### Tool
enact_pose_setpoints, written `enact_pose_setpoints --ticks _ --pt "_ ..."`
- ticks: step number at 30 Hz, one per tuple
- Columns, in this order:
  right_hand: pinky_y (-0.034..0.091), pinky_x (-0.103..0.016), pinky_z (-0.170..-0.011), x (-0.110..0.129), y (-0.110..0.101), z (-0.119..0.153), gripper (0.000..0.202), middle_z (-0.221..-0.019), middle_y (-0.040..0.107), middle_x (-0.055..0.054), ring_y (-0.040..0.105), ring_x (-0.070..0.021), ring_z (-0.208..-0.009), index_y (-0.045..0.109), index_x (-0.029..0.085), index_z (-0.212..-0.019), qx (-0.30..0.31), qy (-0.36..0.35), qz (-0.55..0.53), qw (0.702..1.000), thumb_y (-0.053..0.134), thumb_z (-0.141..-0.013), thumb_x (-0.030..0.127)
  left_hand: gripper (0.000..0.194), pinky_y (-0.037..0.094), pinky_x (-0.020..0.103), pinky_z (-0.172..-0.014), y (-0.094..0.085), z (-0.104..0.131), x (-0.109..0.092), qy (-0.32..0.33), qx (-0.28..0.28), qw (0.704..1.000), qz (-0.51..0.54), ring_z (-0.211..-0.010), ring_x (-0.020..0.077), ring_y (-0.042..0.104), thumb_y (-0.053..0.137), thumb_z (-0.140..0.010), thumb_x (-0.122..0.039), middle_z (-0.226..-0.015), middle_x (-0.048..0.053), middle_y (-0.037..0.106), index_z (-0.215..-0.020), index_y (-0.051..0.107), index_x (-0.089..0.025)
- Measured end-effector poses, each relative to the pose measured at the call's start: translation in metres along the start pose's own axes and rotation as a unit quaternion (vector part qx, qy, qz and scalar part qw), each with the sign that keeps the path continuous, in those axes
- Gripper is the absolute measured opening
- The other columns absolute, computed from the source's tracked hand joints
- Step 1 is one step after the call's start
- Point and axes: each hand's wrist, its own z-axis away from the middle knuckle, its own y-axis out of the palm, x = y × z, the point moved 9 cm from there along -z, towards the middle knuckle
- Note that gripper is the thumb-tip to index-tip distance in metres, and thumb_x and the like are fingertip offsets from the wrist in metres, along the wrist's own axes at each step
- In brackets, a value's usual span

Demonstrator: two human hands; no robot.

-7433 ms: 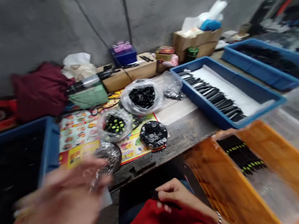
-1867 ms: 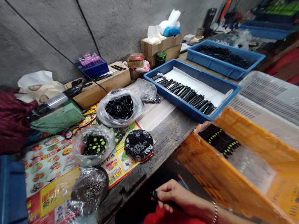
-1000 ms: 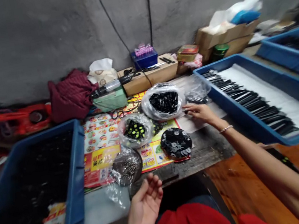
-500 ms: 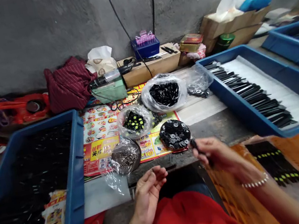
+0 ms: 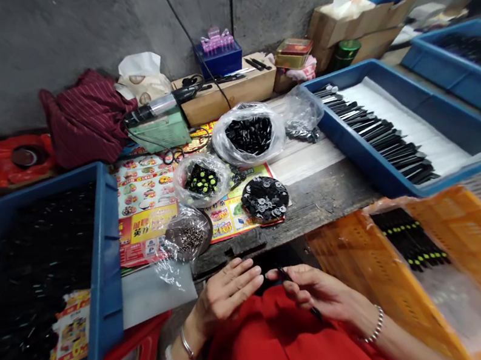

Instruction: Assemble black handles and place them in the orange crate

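My right hand [image 5: 317, 290] is closed on a slim black piece [image 5: 283, 272] in front of my red clothing. Just left of it, my left hand [image 5: 228, 291] is held flat, back upward, with nothing visible in it. Beyond the hands, on the bench, is a round pile of black discs [image 5: 265, 199]. Behind it stand a clear bag of small black parts [image 5: 251, 135] and a smaller bag of black and yellow-green parts [image 5: 201, 181]. A bowl of small metal pins [image 5: 189, 237] stands at their left.
A blue tray of black parts [image 5: 112, 226] stands at the left, another with rowed black pieces [image 5: 441, 109] at the right. An orange crate [image 5: 349, 254] is at lower right. An electric screwdriver [image 5: 163, 104] lies on a green box [image 5: 163, 132] at the back.
My right hand has moved left with the black piece, close to my left hand. My left hand has turned from palm up to back up. The view has shifted slightly.
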Motion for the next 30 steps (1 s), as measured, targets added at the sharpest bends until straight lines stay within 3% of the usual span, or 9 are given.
enact_pose_setpoints --ticks 10,14,17,19,21,23,26,30 --pt "0.029 -0.014 -0.042 -0.002 -0.003 -0.003 0.031 -0.064 0.052 0.001 0.035 -0.0031 -0.046 0.072 0.009 -0.094 -0.002 -0.004 0.013 1.0 0.082 -0.068 0.023 0.018 0.025 0.047 -0.113 0.004 0.004 0.011 -0.05 -0.02 0.997 0.053 -0.112 0.0273 0.063 0.065 -0.083 -0.034 -0.097 0.017 0.075 -0.09 0.078 -0.022" --pt "0.028 -0.014 -0.043 -0.002 -0.003 -0.003 0.025 -0.063 0.052 0.001 0.036 -0.0039 -0.047 0.071 0.01 -0.087 0.002 -0.013 0.026 1.0 0.081 -0.07 0.026 0.02 0.025 0.048 -0.113 0.006 0.003 0.015 -0.038 -0.001 0.998 0.042 -0.113 0.0271 0.062 0.064 -0.084 -0.036 -0.099 0.016 0.075 -0.092 0.077 -0.023" --pt "0.027 -0.015 -0.041 -0.002 0.0 -0.003 0.025 -0.059 0.052 0.001 0.035 -0.004 -0.044 0.071 0.009 -0.084 0.025 -0.013 0.035 0.999 0.08 -0.071 0.028 0.018 0.024 0.049 -0.113 0.005 -0.003 0.018 -0.027 0.046 0.998 0.015 -0.116 0.0272 0.06 0.064 -0.085 -0.034 -0.103 0.014 0.074 -0.095 0.076 -0.025" --pt "0.026 -0.015 -0.039 -0.003 0.003 -0.003 0.026 -0.055 0.05 0.003 0.032 -0.0033 -0.041 0.071 0.009 -0.085 0.045 -0.006 0.024 0.999 0.081 -0.069 0.028 0.018 0.025 0.049 -0.113 0.007 -0.007 0.022 -0.037 0.11 0.993 0.007 -0.119 0.0286 0.058 0.068 -0.082 -0.027 -0.107 0.013 0.073 -0.098 0.076 -0.025" --pt "0.025 -0.015 -0.039 -0.002 0.003 -0.004 0.028 -0.053 0.049 0.003 0.03 -0.0028 -0.04 0.072 0.009 -0.088 0.047 -0.008 0.014 0.999 0.081 -0.069 0.026 0.027 0.028 0.048 -0.113 0.01 -0.01 0.024 -0.039 0.18 0.983 -0.01 -0.12 0.0297 0.057 0.07 -0.078 -0.017 -0.112 0.013 0.071 -0.104 0.074 -0.025" --pt "0.026 -0.015 -0.039 0.001 0.001 -0.005 0.03 -0.055 0.051 0.003 0.031 -0.0026 -0.041 0.073 0.009 -0.092 0.031 -0.015 0.014 0.999 0.081 -0.069 0.026 0.034 0.035 0.046 -0.11 0.011 -0.012 0.022 -0.018 0.206 0.977 -0.041 -0.12 0.0296 0.057 0.067 -0.078 -0.011 -0.115 0.012 0.07 -0.109 0.072 -0.025" --pt "0.026 -0.014 -0.04 0.006 -0.002 -0.007 0.034 -0.059 0.053 0.002 0.033 -0.0024 -0.043 0.074 0.009 -0.095 0.006 -0.034 0.029 0.999 0.082 -0.068 0.027 0.031 0.048 0.04 -0.099 0.001 -0.017 0.016 0.009 0.134 0.988 -0.079 -0.11 0.0274 0.065 0.063 -0.082 -0.011 -0.109 0.011 0.073 -0.108 0.073 -0.023" --pt "0.027 -0.015 -0.04 0.013 -0.004 -0.009 0.036 -0.061 0.054 0.001 0.037 -0.0027 -0.043 0.074 0.009 -0.096 -0.017 -0.077 0.083 0.993 0.081 -0.071 0.033 0.019 0.055 0.029 -0.076 -0.005 -0.023 0.014 -0.019 0.049 0.993 -0.108 -0.081 0.0207 0.071 0.061 -0.084 -0.016 -0.089 0.007 0.077 -0.093 0.076 -0.022"
